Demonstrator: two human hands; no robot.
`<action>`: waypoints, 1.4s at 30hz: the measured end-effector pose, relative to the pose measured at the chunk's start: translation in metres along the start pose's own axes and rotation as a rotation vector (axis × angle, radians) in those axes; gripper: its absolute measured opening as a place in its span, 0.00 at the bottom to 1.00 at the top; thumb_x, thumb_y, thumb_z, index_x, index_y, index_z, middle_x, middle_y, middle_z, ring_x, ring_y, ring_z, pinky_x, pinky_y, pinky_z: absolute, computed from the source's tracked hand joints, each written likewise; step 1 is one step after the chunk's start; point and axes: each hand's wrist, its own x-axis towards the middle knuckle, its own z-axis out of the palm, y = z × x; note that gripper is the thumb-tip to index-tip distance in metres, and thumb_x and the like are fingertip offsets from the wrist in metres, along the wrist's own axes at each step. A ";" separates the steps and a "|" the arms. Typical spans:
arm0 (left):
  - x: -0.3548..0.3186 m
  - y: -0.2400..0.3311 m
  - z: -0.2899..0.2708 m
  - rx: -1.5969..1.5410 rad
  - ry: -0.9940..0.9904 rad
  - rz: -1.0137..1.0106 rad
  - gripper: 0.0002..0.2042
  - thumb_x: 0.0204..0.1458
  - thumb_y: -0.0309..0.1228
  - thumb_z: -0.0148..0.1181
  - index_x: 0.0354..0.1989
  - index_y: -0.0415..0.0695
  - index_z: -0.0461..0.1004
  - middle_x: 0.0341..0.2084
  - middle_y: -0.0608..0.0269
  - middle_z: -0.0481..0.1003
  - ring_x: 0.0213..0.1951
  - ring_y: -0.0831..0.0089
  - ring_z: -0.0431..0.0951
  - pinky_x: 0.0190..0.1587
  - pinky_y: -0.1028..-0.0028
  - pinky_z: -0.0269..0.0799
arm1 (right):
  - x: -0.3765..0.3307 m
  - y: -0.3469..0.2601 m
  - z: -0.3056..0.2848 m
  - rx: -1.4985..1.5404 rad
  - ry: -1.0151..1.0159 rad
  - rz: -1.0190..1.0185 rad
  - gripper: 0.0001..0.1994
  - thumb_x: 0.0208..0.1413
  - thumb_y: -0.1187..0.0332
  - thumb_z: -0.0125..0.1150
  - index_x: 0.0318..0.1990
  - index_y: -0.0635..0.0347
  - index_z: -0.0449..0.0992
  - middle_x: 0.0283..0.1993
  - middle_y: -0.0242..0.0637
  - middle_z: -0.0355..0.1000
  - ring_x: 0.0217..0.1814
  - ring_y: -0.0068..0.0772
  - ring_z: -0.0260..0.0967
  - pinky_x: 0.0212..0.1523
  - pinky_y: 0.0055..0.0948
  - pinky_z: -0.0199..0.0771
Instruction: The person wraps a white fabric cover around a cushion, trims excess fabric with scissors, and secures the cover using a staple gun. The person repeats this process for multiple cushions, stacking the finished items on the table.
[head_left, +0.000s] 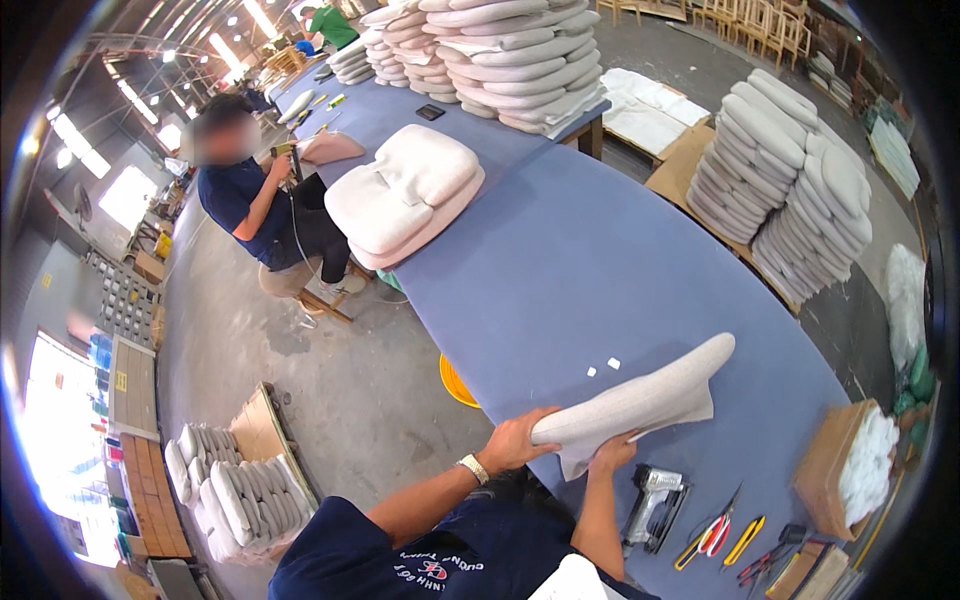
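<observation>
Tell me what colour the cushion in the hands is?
The cushion is a pale beige, shown best in the head view.

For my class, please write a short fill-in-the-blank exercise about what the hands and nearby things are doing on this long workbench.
1. Both hands grip a pale fabric-covered seat cushion at its ____ end.
2. The staple gun lies on the ____ table, by the right hand.
3. The left hand has a ____ on its wrist.
4. The scissors have ____ handles.

Missing words: near; blue; watch; red
</observation>
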 end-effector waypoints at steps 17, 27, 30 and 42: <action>0.014 -0.062 0.068 -0.787 0.179 -0.273 0.29 0.56 0.39 0.74 0.62 0.37 0.74 0.55 0.56 0.80 0.56 0.70 0.78 0.61 0.66 0.73 | 0.014 -0.014 0.013 -0.113 0.003 -0.122 0.33 0.75 0.51 0.40 0.51 0.86 0.74 0.49 0.73 0.75 0.51 0.75 0.73 0.52 0.56 0.71; 0.032 -0.070 0.093 -1.176 0.369 -0.452 0.37 0.59 0.53 0.67 0.66 0.36 0.68 0.58 0.51 0.76 0.58 0.59 0.77 0.59 0.55 0.75 | 0.004 -0.067 -0.064 0.037 -0.759 0.048 0.20 0.70 0.51 0.57 0.45 0.64 0.74 0.32 0.41 0.78 0.26 0.32 0.77 0.23 0.32 0.79; 0.029 -0.055 0.098 -1.398 0.324 -0.603 0.39 0.60 0.55 0.66 0.70 0.40 0.62 0.63 0.51 0.72 0.61 0.56 0.75 0.60 0.46 0.73 | -0.022 -0.090 -0.076 -0.050 -0.874 0.068 0.21 0.69 0.50 0.58 0.41 0.64 0.75 0.32 0.42 0.78 0.23 0.31 0.76 0.22 0.30 0.78; 0.019 -0.032 0.099 -1.370 0.316 -0.560 0.40 0.61 0.59 0.61 0.72 0.44 0.59 0.64 0.51 0.70 0.63 0.51 0.73 0.59 0.40 0.71 | -0.051 -0.118 -0.070 -0.295 -0.830 0.019 0.27 0.67 0.47 0.61 0.37 0.70 0.74 0.28 0.46 0.77 0.21 0.33 0.75 0.23 0.31 0.78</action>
